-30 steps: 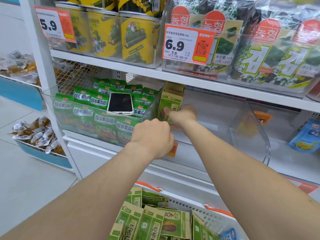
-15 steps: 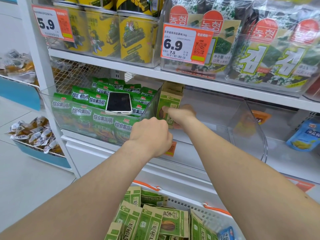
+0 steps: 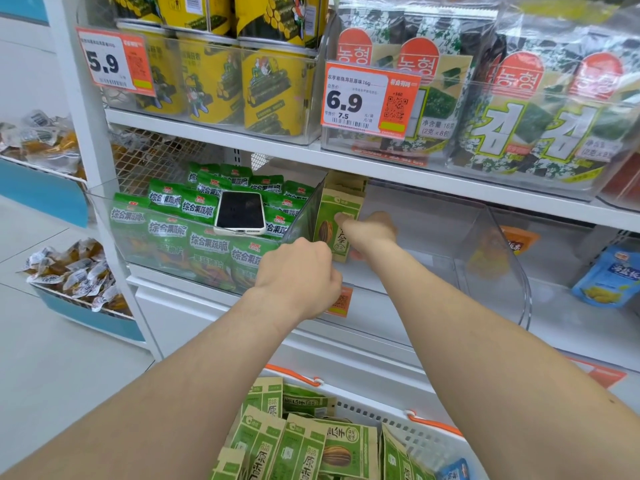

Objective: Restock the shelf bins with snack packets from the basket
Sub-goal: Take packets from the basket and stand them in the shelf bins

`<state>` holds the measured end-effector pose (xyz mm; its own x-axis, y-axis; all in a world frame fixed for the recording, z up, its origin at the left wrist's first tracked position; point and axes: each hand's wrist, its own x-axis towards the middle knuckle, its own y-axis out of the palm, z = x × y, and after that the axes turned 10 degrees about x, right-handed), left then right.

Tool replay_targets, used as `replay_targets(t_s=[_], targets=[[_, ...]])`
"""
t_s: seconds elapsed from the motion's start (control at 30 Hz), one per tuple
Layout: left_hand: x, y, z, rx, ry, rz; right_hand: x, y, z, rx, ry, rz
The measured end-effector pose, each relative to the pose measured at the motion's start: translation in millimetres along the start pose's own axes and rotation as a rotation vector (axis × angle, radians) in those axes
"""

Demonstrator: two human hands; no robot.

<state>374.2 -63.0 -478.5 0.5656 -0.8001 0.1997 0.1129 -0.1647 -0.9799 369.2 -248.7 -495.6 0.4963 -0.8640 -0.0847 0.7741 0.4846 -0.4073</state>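
Green-and-tan sunflower seed packets (image 3: 335,207) stand upright against the left wall of a clear shelf bin (image 3: 512,268). My right hand (image 3: 372,232) reaches into that bin, thumb and fingers closed on the front packet. My left hand (image 3: 298,275) is curled at the bin's front left rim, and its fingertips are hidden. Below, a white basket (image 3: 427,433) with orange handles holds several more of the same packets (image 3: 304,452), lying loosely.
To the left, another clear bin is full of green crisp packets (image 3: 173,230), with a phone (image 3: 239,211) lying on top. Yellow tins and seaweed packs fill the shelf above, behind a 6.9 price tag (image 3: 367,98). A blue packet (image 3: 609,278) lies far right.
Both hands stay almost where they were. My right thumb now rests higher on the front packet's face.
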Motion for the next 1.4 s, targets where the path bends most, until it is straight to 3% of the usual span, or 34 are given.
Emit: replay_targets(t_s=[0.77, 0.97, 1.03, 1.13, 1.2, 1.3, 1.4], targets=[[4.1, 1.9, -0.6, 0.015, 0.019, -0.026, -16.3, -7.2, 7.5, -0.023, 0.008, -0.013], [-1.1, -4.4, 0.7, -0.030, -0.005, -0.046, -27.5, -21.2, 9.2, -0.131, 0.031, -0.046], [-3.2, -9.0, 2.1, -0.073, -0.011, -0.105, -38.4, -27.9, 4.9, -0.247, -0.063, -0.074], [-6.2, -16.6, 5.3, -0.132, -0.075, -0.134, -70.5, -39.9, -0.1, -0.319, -0.381, -0.023], [-11.4, -18.3, 8.9, -0.127, -0.114, -0.007, -95.4, -48.4, -5.6, -0.361, -0.642, 0.044], [-25.9, -13.6, 12.4, -0.099, -0.047, 0.330, -132.7, -58.1, -18.6, -0.542, -0.952, 0.116], [-42.9, -2.5, 10.7, -0.110, 0.007, 0.790, -164.5, -55.8, -36.9, -0.821, -1.000, 0.349]])
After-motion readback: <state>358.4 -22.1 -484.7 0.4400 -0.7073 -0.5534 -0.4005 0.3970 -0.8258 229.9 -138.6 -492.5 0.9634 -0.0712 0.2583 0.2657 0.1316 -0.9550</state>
